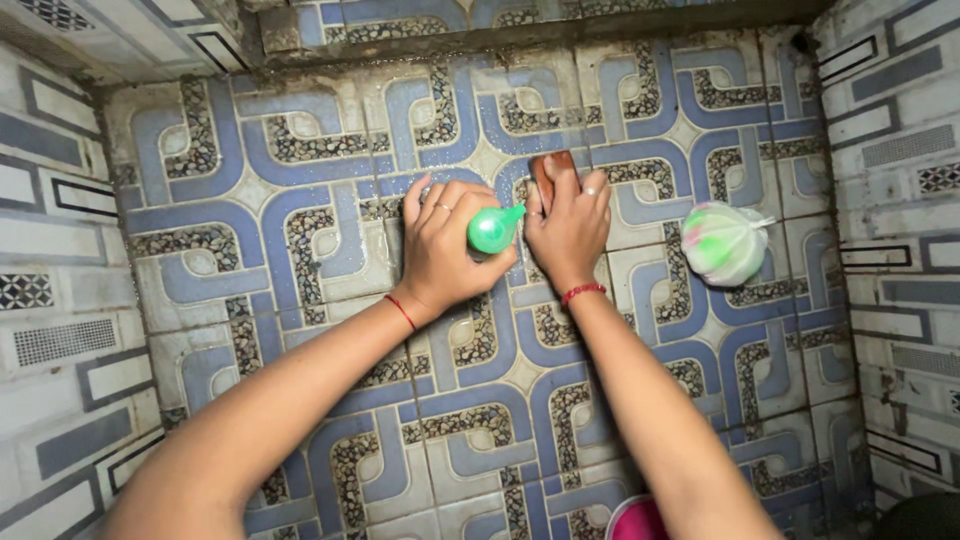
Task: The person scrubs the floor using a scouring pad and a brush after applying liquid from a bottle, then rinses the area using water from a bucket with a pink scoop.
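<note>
While both arms reach forward over the patterned blue-and-cream tiled floor [300,200], the two hands meet near its middle, slightly toward the far edge. Left hand [445,250]: fingers curled and pressed together around a small green bottle [491,230], which lies almost level, its pointed nozzle aimed right, toward the other hand. Judgement: this tilt puts the nozzle just beside the tool, so liquid would land where the scrubbing happens. No liquid stream is visible; cannot tell whether the bottle is being squeezed.

Right hand [570,230]: palm down, fingers closed over a reddish-brown scrub block [553,172], only its far end showing past the fingertips. The block lies flat on the floor under the hand; the flat grip seems chosen for pressing down with the palm's weight. Whether it has bristles or a pad underneath is hidden.

Both wrists carry a thin red thread; rings show on both hands.

Other things: a white and green mesh scrubber ball [722,243] rests on the floor to the right of the right hand, near the right edge, apart from both hands. A pink rounded object [636,520] shows partly at the near edge, under the right forearm; too little is visible to name it. Tiled walls [60,300] with grey and black rectangles rise on the left, right and far sides. Floor grout looks stained and the tiles look wet, with grime along the far edge.
</note>
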